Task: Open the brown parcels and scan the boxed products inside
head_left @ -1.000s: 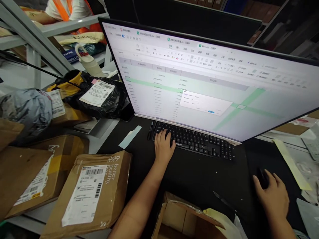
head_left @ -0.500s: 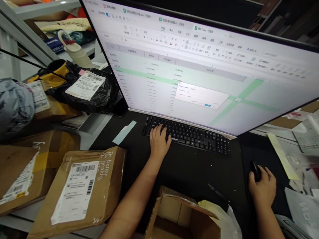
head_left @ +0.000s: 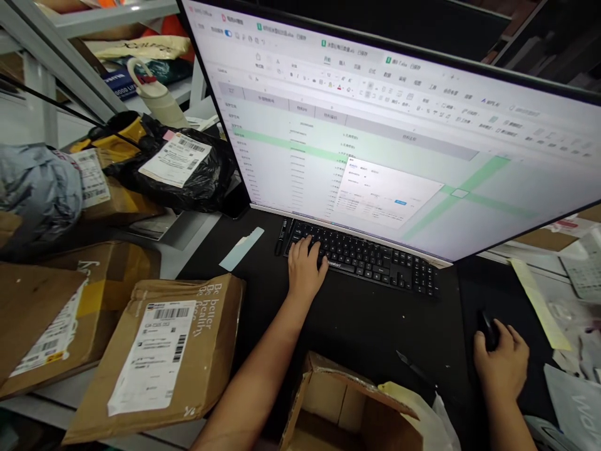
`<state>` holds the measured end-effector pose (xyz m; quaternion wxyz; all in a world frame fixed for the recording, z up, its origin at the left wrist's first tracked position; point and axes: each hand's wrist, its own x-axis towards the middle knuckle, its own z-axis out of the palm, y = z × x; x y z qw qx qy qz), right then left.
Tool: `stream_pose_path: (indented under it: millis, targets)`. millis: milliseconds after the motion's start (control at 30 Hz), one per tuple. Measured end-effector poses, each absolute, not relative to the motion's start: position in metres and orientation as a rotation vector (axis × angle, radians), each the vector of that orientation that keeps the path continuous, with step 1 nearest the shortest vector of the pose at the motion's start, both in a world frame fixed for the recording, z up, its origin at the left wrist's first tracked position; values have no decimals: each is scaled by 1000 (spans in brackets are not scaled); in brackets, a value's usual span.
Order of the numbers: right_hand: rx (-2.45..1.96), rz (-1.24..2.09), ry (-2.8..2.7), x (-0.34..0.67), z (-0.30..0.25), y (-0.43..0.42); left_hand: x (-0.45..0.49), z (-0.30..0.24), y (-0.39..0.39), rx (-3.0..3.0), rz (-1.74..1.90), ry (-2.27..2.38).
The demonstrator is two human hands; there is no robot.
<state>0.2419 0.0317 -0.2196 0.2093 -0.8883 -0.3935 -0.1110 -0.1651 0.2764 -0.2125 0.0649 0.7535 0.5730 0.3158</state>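
My left hand (head_left: 306, 266) rests on the left end of a black keyboard (head_left: 370, 257), its fingers stretched over the keys and holding nothing. Over at the right, my right hand (head_left: 504, 360) is wrapped round a black computer mouse (head_left: 488, 329) on a dark mat. Behind the keyboard stands a large monitor (head_left: 263, 169) with a spreadsheet on it, crossed by green highlight bands. A small white dialog window (head_left: 389, 191) lies over the cells, with a list of lines in its lower part.
Taped cardboard parcels (head_left: 220, 357) with labels lie at the left, below a black plastic-wrapped parcel (head_left: 206, 175). An open cardboard box (head_left: 323, 398) stands at the front, near a craft knife (head_left: 417, 369). A pale blue card (head_left: 241, 249) lies left of the keyboard.
The dialog window on the screen has grown taller and now shows a list of lines. The whole view has shifted slightly. Both hands stay on the keyboard and mouse.
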Motion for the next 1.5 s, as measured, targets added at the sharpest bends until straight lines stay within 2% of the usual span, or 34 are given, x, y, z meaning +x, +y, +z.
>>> stream_pose_path:
  millis: [1500]
  targets:
    - [-2487, -356, -1030, 239, -216, 29, -162, -211, 271, 2244, 941, 1787]
